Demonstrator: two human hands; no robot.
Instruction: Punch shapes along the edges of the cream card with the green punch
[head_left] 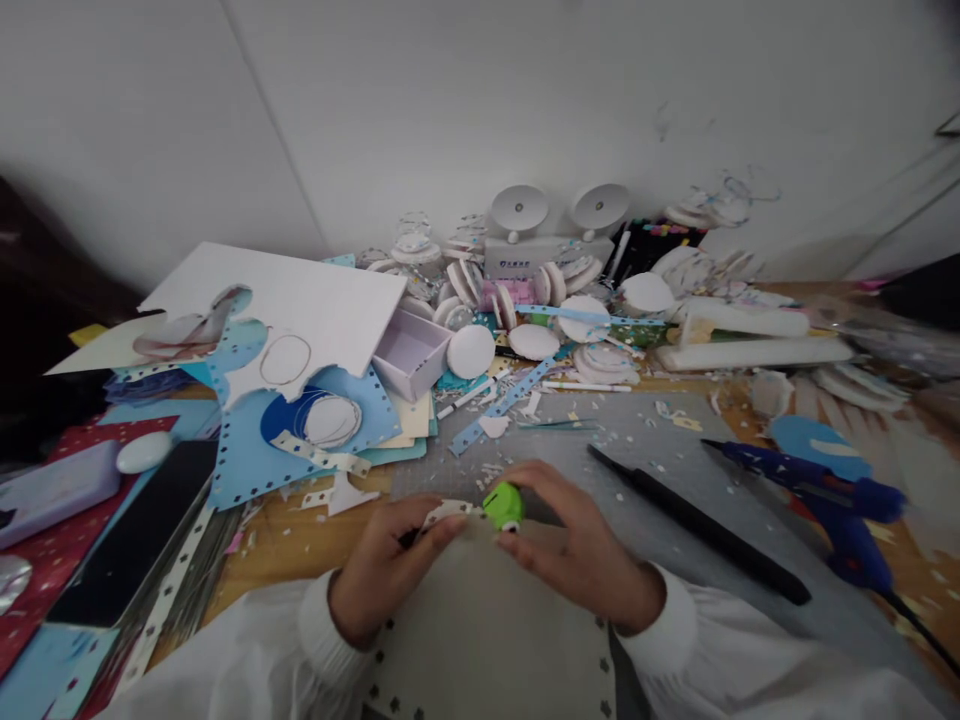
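grey mat (pixel 697 425), white wall (pixel 420 110); left fingers (pixel 427 548) pinch paper (pixel 487 620), right fingers (pixel 551 487) probably a green punch (pixel 501 503).

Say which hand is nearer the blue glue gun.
Right. The right hand, at the green punch, is left of the glue gun; the left hand, on the pale paper, is farther left.

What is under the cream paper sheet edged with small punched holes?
A flat grey mat shows past the right edge of the cream paper sheet and probably runs beneath it. The punched holes show only dark spots; anything else underneath is covered.
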